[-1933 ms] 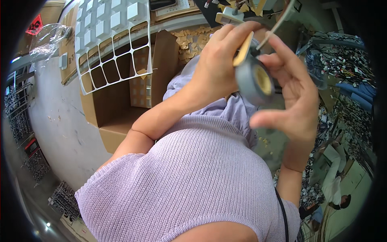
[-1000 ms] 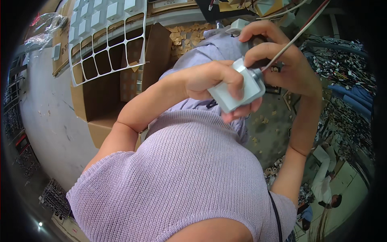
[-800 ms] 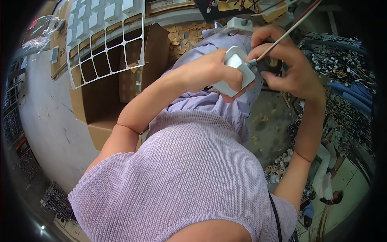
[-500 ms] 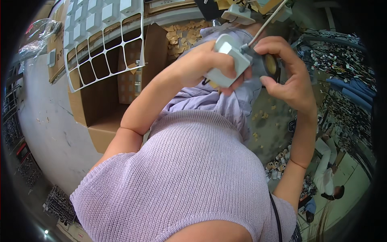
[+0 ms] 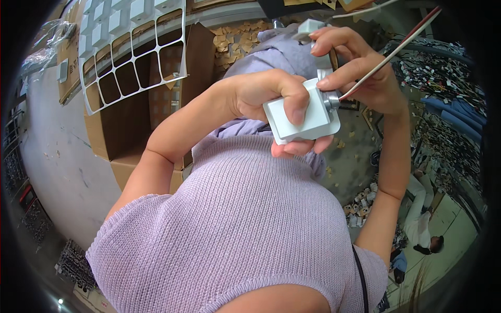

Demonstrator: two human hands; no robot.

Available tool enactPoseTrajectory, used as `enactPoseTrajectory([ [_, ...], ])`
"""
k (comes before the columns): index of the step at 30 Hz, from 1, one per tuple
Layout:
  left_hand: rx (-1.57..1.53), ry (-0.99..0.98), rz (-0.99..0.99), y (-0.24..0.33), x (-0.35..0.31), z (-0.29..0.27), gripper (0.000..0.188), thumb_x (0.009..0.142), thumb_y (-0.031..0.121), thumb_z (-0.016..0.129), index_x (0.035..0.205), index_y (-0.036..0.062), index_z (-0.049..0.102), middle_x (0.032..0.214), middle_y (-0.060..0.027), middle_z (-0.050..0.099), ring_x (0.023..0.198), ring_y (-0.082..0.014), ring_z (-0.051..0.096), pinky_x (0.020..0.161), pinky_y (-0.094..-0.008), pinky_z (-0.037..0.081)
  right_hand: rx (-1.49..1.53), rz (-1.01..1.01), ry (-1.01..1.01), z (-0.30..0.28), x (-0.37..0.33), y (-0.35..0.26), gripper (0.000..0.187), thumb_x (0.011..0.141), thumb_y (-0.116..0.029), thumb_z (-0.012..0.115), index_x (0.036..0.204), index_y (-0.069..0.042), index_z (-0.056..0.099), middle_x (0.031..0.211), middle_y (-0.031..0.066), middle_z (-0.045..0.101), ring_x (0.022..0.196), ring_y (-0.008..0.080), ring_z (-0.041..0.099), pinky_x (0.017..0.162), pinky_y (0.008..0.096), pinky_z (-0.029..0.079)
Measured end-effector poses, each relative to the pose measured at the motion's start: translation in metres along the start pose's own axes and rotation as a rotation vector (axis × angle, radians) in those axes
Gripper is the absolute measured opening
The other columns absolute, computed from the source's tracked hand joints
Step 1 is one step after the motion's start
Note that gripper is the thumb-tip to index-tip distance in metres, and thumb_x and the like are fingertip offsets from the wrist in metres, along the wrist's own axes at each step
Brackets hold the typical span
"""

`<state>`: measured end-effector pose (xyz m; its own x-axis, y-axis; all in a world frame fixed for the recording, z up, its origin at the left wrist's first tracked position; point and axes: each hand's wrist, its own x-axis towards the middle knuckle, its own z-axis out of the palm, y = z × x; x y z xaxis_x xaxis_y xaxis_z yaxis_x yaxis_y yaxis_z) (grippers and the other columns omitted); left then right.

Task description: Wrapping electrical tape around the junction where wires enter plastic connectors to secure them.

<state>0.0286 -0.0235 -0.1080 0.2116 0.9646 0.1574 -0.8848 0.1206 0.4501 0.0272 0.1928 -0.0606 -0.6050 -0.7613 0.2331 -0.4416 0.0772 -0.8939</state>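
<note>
My left hand is closed on a white, square plastic housing, thumb on top and fingertips beneath. A silver-grey band of tape is wrapped round the wire outlet on its right side. From there red and white wires run up to the right. A shiny strip of tape stretches from the outlet to my right hand. My right fingers are curled round the tape roll, mostly hidden behind them, with the thumb near the outlet. Beyond the fingertips is another small white housing.
A sheet of white frames and housings lies at the upper left, over an open cardboard box. Yellowish paper scraps are heaped at the far side. Bundles of wires hang at the right. A person is at the lower right.
The housing has come lower and nearer, turned in my left hand. My right hand has moved in to its outlet, with a tape strip now stretched between. The wires have swung to the right.
</note>
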Motion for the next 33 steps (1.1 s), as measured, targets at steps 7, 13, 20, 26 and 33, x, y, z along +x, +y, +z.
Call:
enactPoseTrajectory([
  [7,-0.044,0.088,0.058,0.006,-0.005,-0.008,0.048,0.067,0.023,0.053,0.099,-0.0133,0.057,0.072,-0.0188,0.06,0.055,-0.0238,0.06,0.05,-0.0318,0.051,0.023,0.049,-0.041,-0.005,-0.012,0.013,0.021,0.087,-0.017,0.063,0.106,-0.008,0.068,0.128,0.0137,0.047,0.126,0.0294,0.041,0.107,0.0413,0.028],
  [13,0.257,0.489,0.101,0.013,-0.008,-0.008,0.038,0.07,0.02,0.054,0.094,-0.0084,0.062,0.072,-0.0155,0.062,0.058,-0.0207,0.062,0.053,-0.0302,0.053,-0.023,0.287,0.011,-0.004,-0.02,0.009,0.043,0.069,-0.002,0.055,0.111,-0.006,0.064,0.12,0.0086,0.045,0.109,0.0193,0.047,0.095,0.0314,0.036],
  [20,0.356,0.688,0.213,0.01,-0.01,-0.006,0.031,0.067,0.014,0.059,0.091,-0.0036,0.065,0.075,-0.0126,0.064,0.064,-0.0198,0.063,0.058,-0.0295,0.054,0.053,0.451,0.103,0.006,-0.031,-0.021,0.045,0.069,-0.002,0.058,0.113,-0.003,0.064,0.112,0.0053,0.052,0.108,0.0169,0.05,0.096,0.0291,0.036],
  [26,0.967,1.023,0.4,-0.002,0.0,-0.017,0.027,0.068,0.018,0.062,0.087,-0.0004,0.065,0.074,-0.0123,0.065,0.064,-0.0218,0.063,0.06,-0.0325,0.051,0.317,0.646,0.386,0.033,-0.031,-0.04,0.045,0.079,-0.012,0.065,0.122,0.0,0.057,0.109,0.0045,0.056,0.101,0.0107,0.053,0.093,0.0246,0.039],
  [33,1.224,1.163,0.397,-0.007,0.011,-0.006,0.028,0.068,0.017,0.065,0.09,-0.0002,0.063,0.075,-0.0161,0.066,0.063,-0.0277,0.065,0.059,-0.0366,0.051,0.646,0.627,0.565,0.044,-0.005,-0.09,0.081,0.09,-0.047,0.053,0.137,0.015,0.032,0.111,0.0143,0.057,0.093,0.0133,0.058,0.08,0.0202,0.047],
])
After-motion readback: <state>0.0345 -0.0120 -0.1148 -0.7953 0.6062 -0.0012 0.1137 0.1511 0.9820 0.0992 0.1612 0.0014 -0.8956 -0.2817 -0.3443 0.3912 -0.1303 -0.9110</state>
